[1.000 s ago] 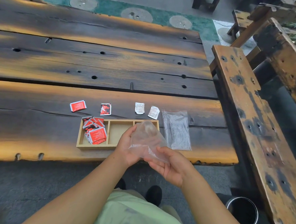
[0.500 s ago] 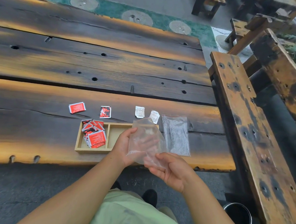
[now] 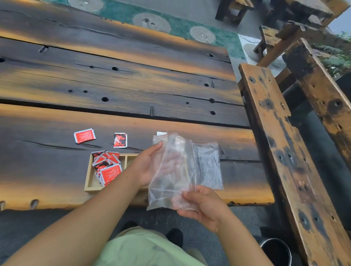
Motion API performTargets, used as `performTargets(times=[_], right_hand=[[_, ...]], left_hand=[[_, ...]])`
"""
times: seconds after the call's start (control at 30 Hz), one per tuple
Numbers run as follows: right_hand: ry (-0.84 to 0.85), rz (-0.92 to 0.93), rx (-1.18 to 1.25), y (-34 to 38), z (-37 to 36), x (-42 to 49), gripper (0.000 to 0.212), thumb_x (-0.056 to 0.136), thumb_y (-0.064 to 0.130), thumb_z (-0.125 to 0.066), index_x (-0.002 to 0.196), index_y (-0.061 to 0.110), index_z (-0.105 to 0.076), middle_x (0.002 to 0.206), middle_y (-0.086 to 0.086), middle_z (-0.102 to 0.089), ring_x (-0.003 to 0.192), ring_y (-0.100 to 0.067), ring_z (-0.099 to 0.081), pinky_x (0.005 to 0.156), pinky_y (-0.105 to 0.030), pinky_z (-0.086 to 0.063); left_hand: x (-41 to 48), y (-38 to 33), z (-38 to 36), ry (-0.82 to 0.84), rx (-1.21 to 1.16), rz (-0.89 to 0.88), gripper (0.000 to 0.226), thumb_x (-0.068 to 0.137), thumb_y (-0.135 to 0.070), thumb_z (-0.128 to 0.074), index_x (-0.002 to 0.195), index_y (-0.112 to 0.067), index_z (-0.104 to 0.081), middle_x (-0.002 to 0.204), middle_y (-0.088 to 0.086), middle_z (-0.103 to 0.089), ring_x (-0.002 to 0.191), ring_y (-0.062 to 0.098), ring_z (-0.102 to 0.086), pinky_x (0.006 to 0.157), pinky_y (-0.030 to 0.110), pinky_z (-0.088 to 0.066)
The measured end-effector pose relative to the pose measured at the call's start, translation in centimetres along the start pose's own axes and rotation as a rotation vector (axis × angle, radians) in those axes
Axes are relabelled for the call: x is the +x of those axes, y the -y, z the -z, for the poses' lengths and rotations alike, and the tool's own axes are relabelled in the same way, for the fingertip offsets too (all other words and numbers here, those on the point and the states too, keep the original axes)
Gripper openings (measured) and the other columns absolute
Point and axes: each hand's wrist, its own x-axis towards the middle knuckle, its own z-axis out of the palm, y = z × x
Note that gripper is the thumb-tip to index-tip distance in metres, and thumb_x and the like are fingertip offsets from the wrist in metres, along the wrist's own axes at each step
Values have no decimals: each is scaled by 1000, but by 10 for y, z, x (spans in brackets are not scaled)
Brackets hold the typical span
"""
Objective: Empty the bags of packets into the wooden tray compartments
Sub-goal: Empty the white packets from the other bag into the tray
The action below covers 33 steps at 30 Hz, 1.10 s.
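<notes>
Head view: both hands hold up a clear bag (image 3: pixel 172 173) at the centre of the frame. The left hand (image 3: pixel 144 167) grips its left edge, thumb in front and fingers spread behind the plastic. The right hand (image 3: pixel 205 207) pinches the lower right corner with curled fingers. Left of the bag, the tray (image 3: pixel 92 184) sits on the table (image 3: pixel 112 84), with red packets (image 3: pixel 106 166) piled in its left compartment. A loose packet (image 3: pixel 84 135) and another packet (image 3: pixel 120 140) lie above it. A second bag (image 3: pixel 209 165) lies flat at right.
</notes>
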Motion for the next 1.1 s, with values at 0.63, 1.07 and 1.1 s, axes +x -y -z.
performTargets(times=[0.63,1.07,1.1], right_hand=[[-123,156,-228,-6,60,39,9,98,11,-60,91,5,-60,81,-10,-76,78,-27,-75,61,-26,-59],[-278,202,-677,14,181,115,28,87,32,-66,67,16,-54,58,8,-50,57,-13,-53,59,-37,-53],[-282,193,-737,17,184,120,29,87,33,-65,67,16,-53,59,9,-50,58,-13,-52,60,-33,-48]], left_hand=[[72,-24,-19,-137,220,-141,22,105,-15,-45,120,0,-46,107,27,-72,91,36,-75,74,45,-63],[181,-1,-76,-475,1336,-315,21,92,-26,-70,75,-14,-70,74,7,-71,67,24,-64,74,48,-61],[188,1,-75,-495,1372,-309,19,90,-27,-71,75,-16,-70,74,5,-70,70,24,-64,75,45,-61]])
